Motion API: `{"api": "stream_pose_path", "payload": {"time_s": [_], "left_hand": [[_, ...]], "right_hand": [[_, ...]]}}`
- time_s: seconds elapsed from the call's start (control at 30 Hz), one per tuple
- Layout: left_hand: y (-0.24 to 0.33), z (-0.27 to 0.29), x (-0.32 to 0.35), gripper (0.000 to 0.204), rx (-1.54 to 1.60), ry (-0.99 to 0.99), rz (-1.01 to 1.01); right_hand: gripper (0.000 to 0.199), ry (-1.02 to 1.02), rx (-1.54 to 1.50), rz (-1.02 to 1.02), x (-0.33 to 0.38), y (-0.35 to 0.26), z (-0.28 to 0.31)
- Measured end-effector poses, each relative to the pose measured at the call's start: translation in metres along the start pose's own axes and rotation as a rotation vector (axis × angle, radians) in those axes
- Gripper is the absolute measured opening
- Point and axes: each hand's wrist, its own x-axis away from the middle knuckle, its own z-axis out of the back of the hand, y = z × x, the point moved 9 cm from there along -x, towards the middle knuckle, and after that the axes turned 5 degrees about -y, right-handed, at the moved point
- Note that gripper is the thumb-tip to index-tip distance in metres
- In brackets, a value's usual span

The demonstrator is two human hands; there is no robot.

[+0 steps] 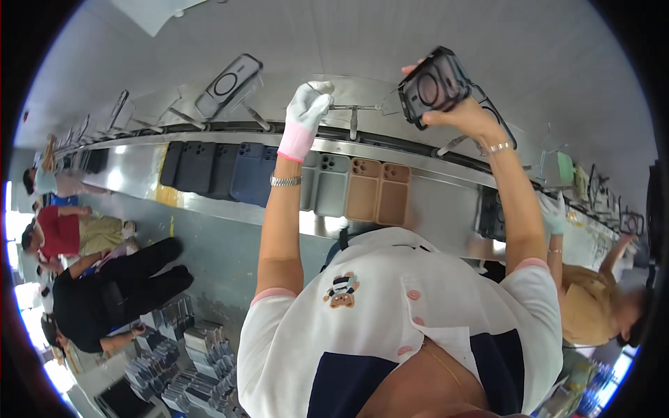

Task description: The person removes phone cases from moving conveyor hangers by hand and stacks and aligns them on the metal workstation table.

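While the metal ledge (442,205) carries two tan cases (364,190), work looks partway done: the right hand (467,118) clasps at least one black-edged case (430,89), far right; one clear case (224,84), hanging far left, remains untouched; the left hand's (308,111) gloved fingers curl at one central holder (354,124), grip unclear.

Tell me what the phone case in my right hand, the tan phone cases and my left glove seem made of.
Held phone case: probably smooth plastic; its back looks smoky, translucent. Tan phone cases: matte, perhaps silicone; no sharp glare. Left glove: matte, likely knit fabric; snug cuff.
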Motion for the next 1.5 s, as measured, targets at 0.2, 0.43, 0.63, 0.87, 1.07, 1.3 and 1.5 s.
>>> {"api": "stream_pose_path", "payload": {"time_s": [0.2, 0.43, 0.63, 0.87, 1.07, 1.3, 1.5], "left_hand": [[-0.015, -0.092, 0.012, 0.021, 0.043, -0.164, 0.000], [-0.019, -0.205, 0.008, 0.038, -0.370, -0.266, -0.183], [-0.052, -0.287, 0.014, 0.040, -0.243, -0.347, 0.005], [-0.120, -0.244, 0.073, 0.044, 0.088, -0.586, 0.408], [-0.117, -0.065, 0.077, 0.036, 0.062, 0.000, 0.351], [-0.035, 0.133, 0.082, 0.094, -0.246, 0.705, -0.036], [0.024, 0.121, 0.036, 0.137, -0.648, 1.032, 0.067]], "right_hand": [[0.096, 0.153, 0.200, -0.177, 0.057, -0.008, 0.042], [0.097, 0.055, 0.831, -0.063, 0.066, -0.007, 0.042], [0.094, -0.029, 1.052, -0.279, 0.121, 0.011, 0.089], [0.093, 0.342, 1.001, -0.255, 0.201, 0.025, 0.188], [0.094, 0.443, 0.710, -0.219, 0.220, 0.025, 0.204], [0.074, 0.357, 0.503, 0.096, 0.141, -0.007, 0.136], [0.060, 0.269, 0.422, 0.202, 0.108, -0.054, 0.079]]}}
